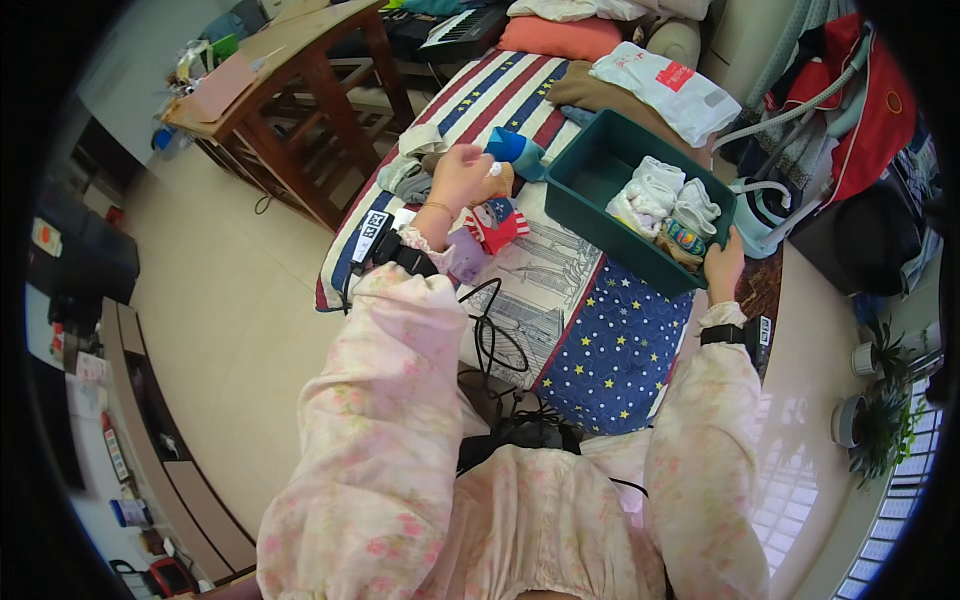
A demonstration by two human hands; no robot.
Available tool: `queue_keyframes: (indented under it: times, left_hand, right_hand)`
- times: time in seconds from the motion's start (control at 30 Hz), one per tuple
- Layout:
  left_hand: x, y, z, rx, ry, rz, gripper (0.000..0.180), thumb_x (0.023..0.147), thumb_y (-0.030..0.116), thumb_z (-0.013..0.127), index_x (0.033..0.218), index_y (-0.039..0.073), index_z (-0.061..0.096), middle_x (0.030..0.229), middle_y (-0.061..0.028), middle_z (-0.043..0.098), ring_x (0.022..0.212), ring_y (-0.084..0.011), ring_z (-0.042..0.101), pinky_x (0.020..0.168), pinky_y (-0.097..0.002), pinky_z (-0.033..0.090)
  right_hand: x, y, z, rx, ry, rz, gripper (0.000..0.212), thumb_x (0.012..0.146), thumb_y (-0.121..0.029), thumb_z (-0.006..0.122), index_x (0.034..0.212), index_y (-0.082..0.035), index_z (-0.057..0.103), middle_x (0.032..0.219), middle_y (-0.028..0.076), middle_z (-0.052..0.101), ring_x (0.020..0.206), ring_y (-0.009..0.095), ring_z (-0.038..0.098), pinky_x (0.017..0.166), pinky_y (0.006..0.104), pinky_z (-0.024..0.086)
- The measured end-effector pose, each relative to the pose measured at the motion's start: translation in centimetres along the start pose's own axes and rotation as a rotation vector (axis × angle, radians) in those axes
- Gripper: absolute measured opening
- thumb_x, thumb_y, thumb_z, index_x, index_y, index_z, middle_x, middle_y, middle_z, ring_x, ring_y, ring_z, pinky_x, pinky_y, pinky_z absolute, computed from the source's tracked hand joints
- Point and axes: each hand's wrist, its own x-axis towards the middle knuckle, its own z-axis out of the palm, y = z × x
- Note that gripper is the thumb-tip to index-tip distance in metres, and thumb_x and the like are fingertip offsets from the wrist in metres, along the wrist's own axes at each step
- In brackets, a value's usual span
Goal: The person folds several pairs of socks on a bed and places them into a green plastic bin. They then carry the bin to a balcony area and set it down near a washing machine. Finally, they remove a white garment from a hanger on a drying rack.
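Observation:
My left hand (460, 182) reaches over small rolled cloth bundles on the quilted cover. Its fingers are curled by a tan bundle (498, 186), with something small and white at the fingertips that I cannot make out. Around it lie a blue bundle (514, 150), a red-and-white cartoon-print bundle (495, 223), a purple bundle (465, 256), grey bundles (408, 181) and a cream bundle (424, 140). My right hand (725, 268) grips the near right corner of a dark green plastic bin (620, 238). Inside the bin are white rolled socks (652, 190) and a multicoloured roll (685, 237).
A black cable (490, 335) loops across the cover (610, 345) near my lap. A white plastic bag (665, 90) lies behind the bin, on brown cloth. To the right stands an appliance with a hose (765, 205); a wooden table (275, 55) stands at the far left.

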Motion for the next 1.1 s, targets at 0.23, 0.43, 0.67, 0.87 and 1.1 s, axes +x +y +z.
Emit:
queue_keyframes:
  times: [0.23, 0.43, 0.67, 0.87, 1.1]
  left_hand:
    - [3.4, -2.3, 3.3, 0.574, 0.080, 0.290, 0.069, 0.066, 0.015, 0.076, 0.130, 0.021, 0.051, 0.143, -0.0226, 0.031, 0.126, -0.0415, 0.037, 0.106, -0.0430, 0.034]
    - [6.9, -2.8, 6.1, 0.721, -0.149, 0.086, 0.060, 0.061, 0.010, 0.078, 0.117, 0.020, 0.058, 0.127, -0.0172, 0.047, 0.113, -0.0395, 0.052, 0.095, -0.0426, 0.045]
    - [0.7, 1.7, 0.0, 0.028, 0.138, 0.219, 0.051, 0.072, 0.010, 0.077, 0.115, 0.003, 0.052, 0.105, -0.0096, 0.058, 0.099, -0.0189, 0.057, 0.085, -0.0308, 0.046]
    - [-13.7, 4.3, 1.8, -0.534, -0.310, 0.047, 0.059, 0.074, -0.003, 0.074, 0.124, 0.005, 0.045, 0.126, -0.0071, 0.050, 0.116, -0.0164, 0.049, 0.094, -0.0283, 0.045]
    - [-20.1, 4.6, 5.6, -0.769, -0.432, -0.394, 0.063, 0.084, 0.012, 0.070, 0.135, 0.005, 0.034, 0.124, -0.0070, 0.046, 0.112, -0.0135, 0.048, 0.091, -0.0288, 0.044]
  right_hand:
    - [-0.2, -3.3, -1.4, 0.157, 0.090, -0.036, 0.040, 0.082, -0.005, 0.056, 0.121, 0.003, 0.053, 0.119, 0.020, 0.058, 0.113, 0.032, 0.055, 0.097, 0.0366, 0.041]
    - [-3.4, -7.5, -7.6, 0.170, 0.183, -0.374, 0.031, 0.081, 0.000, 0.058, 0.112, -0.001, 0.056, 0.121, 0.016, 0.054, 0.115, 0.032, 0.049, 0.101, 0.0395, 0.035]
    - [-8.5, -14.5, -6.6, 0.963, -0.443, -0.058, 0.020, 0.095, -0.003, 0.050, 0.114, 0.001, 0.054, 0.101, 0.010, 0.062, 0.093, 0.014, 0.061, 0.083, 0.0263, 0.049]
    - [-12.3, -19.3, -3.9, 1.121, -0.732, 0.030, 0.049, 0.086, -0.013, 0.067, 0.129, -0.002, 0.045, 0.115, 0.010, 0.054, 0.088, 0.013, 0.059, 0.067, 0.0234, 0.050]
    - [-17.0, -17.9, -5.6, 0.703, -0.435, -0.301, 0.020, 0.080, -0.002, 0.068, 0.098, -0.001, 0.059, 0.099, 0.010, 0.056, 0.087, 0.021, 0.060, 0.070, 0.0287, 0.049]
